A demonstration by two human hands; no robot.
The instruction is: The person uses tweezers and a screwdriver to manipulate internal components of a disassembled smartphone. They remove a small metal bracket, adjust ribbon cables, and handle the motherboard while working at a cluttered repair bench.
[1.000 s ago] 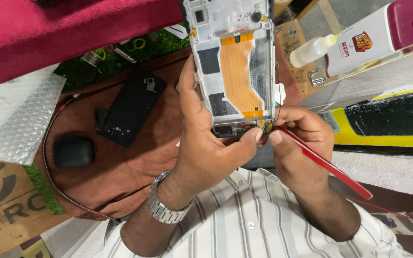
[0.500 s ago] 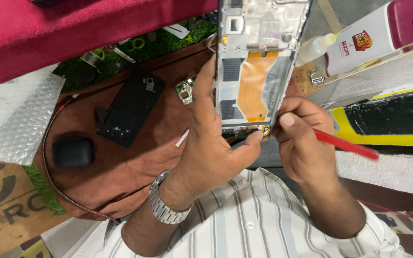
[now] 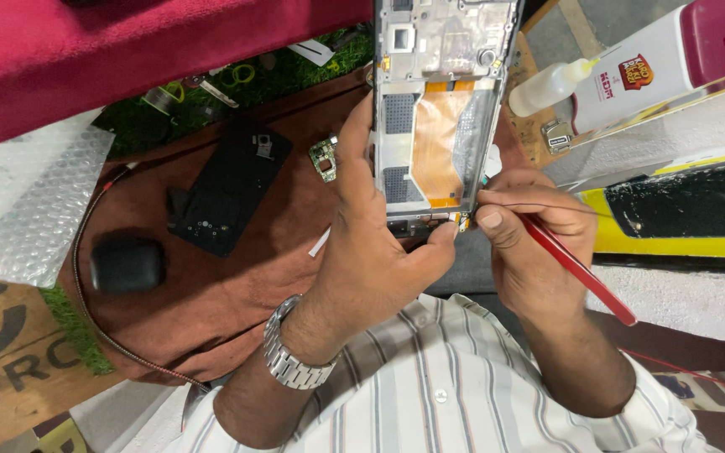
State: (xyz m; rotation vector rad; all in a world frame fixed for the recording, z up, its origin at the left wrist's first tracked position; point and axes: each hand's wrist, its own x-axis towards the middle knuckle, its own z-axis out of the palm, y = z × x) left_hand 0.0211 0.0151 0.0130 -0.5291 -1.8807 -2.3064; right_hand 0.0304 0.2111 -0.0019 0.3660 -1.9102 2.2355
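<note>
Left hand (image 3: 379,252) grips the stripped silver phone frame (image 3: 440,109); the black back cover (image 3: 230,186) lies left of it, already off. Right hand (image 3: 530,243) pinches red tweezers (image 3: 576,268) at the frame's lower edge, work there unfinished.

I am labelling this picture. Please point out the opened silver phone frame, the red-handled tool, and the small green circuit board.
opened silver phone frame (image 3: 442,109): head view, its upper metal part.
red-handled tool (image 3: 576,268): head view, middle of handle.
small green circuit board (image 3: 324,159): head view, its centre.

Left hand (image 3: 371,252) around an opened phone frame (image 3: 438,109), right hand (image 3: 530,235) with red tweezers (image 3: 576,268) at its lower edge.
</note>
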